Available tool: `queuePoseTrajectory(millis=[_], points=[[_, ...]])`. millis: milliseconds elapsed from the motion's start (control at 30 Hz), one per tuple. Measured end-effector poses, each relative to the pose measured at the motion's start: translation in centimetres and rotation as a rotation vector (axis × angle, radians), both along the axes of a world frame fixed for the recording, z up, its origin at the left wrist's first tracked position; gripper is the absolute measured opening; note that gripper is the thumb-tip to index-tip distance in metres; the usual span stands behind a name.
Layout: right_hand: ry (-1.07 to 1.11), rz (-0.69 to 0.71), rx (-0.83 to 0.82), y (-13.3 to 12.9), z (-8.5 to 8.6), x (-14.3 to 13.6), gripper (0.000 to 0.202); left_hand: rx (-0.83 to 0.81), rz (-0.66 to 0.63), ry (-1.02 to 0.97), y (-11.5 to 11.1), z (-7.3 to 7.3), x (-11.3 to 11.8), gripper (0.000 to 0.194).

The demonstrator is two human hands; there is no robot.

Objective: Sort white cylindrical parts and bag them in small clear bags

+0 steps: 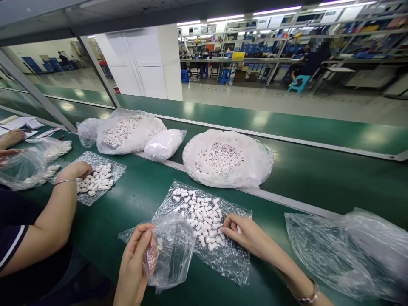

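My left hand (pixel 138 255) grips the edge of a clear plastic bag (pixel 175 255), which hangs open toward the right with a few small pieces visible inside. My right hand (pixel 240 231) is at the right edge of a pile of small white parts (pixel 207 219), its fingers curled together around a white piece, mostly hidden. The pile lies spread on a clear plastic sheet (pixel 234 265) on the green table. Behind it sits a large open bag (pixel 255 163) full of similar white parts.
At the left, another person's hand (pixel 78 170) touches a second pile of white parts (pixel 102 178). More filled bags (pixel 127 131) stand behind it. Clear bags (pixel 338 250) lie at the right. A metal strip (pixel 287 204) runs along the table.
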State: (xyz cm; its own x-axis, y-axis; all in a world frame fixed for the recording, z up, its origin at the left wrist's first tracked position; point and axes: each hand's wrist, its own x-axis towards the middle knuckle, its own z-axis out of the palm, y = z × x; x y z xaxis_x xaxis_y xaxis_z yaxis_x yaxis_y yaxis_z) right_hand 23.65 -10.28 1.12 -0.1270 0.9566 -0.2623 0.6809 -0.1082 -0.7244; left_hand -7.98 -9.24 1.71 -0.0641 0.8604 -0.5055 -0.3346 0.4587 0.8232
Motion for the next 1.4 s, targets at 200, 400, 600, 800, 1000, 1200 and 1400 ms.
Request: queuePoseTrajectory(millis=[200, 400, 600, 800, 1000, 1200, 1400], points=[[0.167, 0.029, -0.075, 0.2, -0.8, 0.1, 0.030, -0.001, 0.012, -0.011, -0.1, 0.1, -0.1, 0.039], [0.886, 0.007, -0.267, 0.4, 0.6, 2.7, 0.043, -0.001, 0.016, -0.007, -0.1, -0.2, -0.5, 0.038], [0.240, 0.100, -0.048, -0.5, 1.0, 0.6, 0.034, -0.002, 0.029, 0.014, 0.0, 0.2, 0.0, 0.041], [-0.039, 0.132, -0.029, -0.9, -0.5, -1.2, 0.029, 0.000, 0.033, 0.022, -0.1, 0.4, 0.0, 0.041], [0.759, 0.083, -0.243, 0.3, -0.7, 2.0, 0.040, 0.014, 0.030, 0.007, -0.2, 0.4, -0.2, 0.039], [0.600, -0.057, -0.080, 0.4, -0.6, 1.5, 0.042, 0.014, 0.052, 0.006, 0.0, 0.1, 0.0, 0.042], [-0.143, 0.185, 0.249, -0.1, -2.2, -1.0, 0.031, 0.003, 0.040, 0.007, -0.2, 0.4, 0.0, 0.041]])
